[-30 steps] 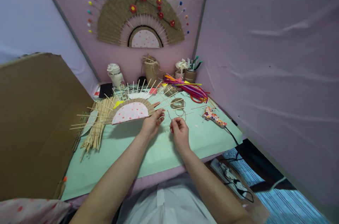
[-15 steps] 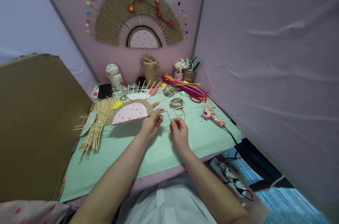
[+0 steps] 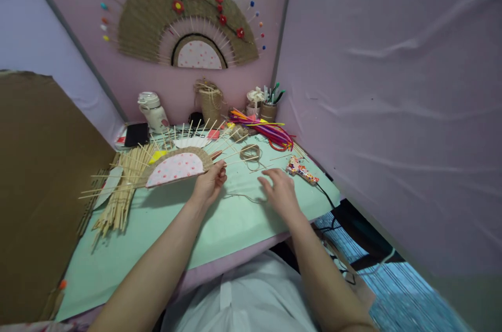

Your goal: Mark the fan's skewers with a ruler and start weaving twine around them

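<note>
My left hand (image 3: 210,183) is closed on the right end of a half-round fan frame (image 3: 176,169), holding it tilted above the table. White dotted fabric covers its middle, a twine band runs round the curve, and thin wooden sticks fan outward. My right hand (image 3: 279,191) is off to the right with thumb and fingers apart, holding nothing that I can see. Between the hands, a loose length of twine (image 3: 243,196) trails toward the right hand's fingers. Behind it lies a small coil of twine (image 3: 251,154), and a patterned glue gun (image 3: 301,171) rests beyond the right hand.
A bundle of sticks (image 3: 121,191) lies at the left beside a cardboard panel (image 3: 43,191). Along the back stand a white bottle (image 3: 152,112), a twine-wrapped pot (image 3: 210,103) and a pen holder (image 3: 269,111), with colourful pipe cleaners (image 3: 270,130) nearby. A finished fan (image 3: 145,18) hangs on the wall.
My right hand has opened from a pinch and moved right, away from my left hand. The twine now lies lower between the hands. The whole view has shifted rightward.
</note>
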### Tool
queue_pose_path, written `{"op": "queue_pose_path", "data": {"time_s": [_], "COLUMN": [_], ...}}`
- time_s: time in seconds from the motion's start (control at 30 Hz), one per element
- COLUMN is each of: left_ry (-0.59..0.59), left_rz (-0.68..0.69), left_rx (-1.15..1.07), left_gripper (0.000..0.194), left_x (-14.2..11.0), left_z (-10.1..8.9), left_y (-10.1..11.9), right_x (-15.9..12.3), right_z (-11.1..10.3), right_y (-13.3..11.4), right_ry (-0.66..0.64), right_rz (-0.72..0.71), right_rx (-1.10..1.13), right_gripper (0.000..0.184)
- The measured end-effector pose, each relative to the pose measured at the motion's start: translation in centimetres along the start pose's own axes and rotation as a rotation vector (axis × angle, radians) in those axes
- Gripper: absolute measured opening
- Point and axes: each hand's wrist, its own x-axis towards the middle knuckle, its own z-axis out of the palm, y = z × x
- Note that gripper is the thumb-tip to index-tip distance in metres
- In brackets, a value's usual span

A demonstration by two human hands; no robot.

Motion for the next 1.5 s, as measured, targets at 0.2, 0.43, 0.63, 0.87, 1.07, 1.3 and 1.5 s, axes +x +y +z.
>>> {"op": "queue_pose_path", "data": {"time_s": [0.2,0.43,0.63,0.87,1.07,1.3,1.5], "left_ry": [0.015,-0.026,-0.004,-0.025,-0.035,-0.032,-0.044], "left_rz": [-0.002,0.037,0.031,0.034,0.034,0.064,0.115], "left_rx": [0.06,0.121,0.131,0.129,0.138,0.139,0.161], "left_gripper": [0.032,0.047,0.044,0.043,0.04,0.043,0.043], "left_x": [0.2,0.0,0.0,-0.1,0.0,-0.5,-0.6], "left_z": [-0.2,-0.1,-0.2,-0.4,-0.5,0.1,0.2], "left_y": [-0.2,0.0,0.2,0.3,0.2,0.2,0.0], "right_x": [2.9,4.6,3.8,0.3,-1.0,-2.9,-4.5], "right_z": [-3.5,-3.9,-3.9,-6.5,-8.7,-5.3,-1.7], "right_y": [8.1,11.0,11.2,10.0,6.0,1.2,-2.2], "right_ry": [-0.055,-0.32,-0.255,0.21,0.465,0.174,-0.057], "right_rz": [0.348,0.46,0.341,0.342,0.591,0.594,0.512], "right_rx": [-0.317,-0.331,-0.236,0.384,1.276,1.29,1.131], "right_gripper": [0.042,0.056,0.047,0.045,0.04,0.041,0.048]}}
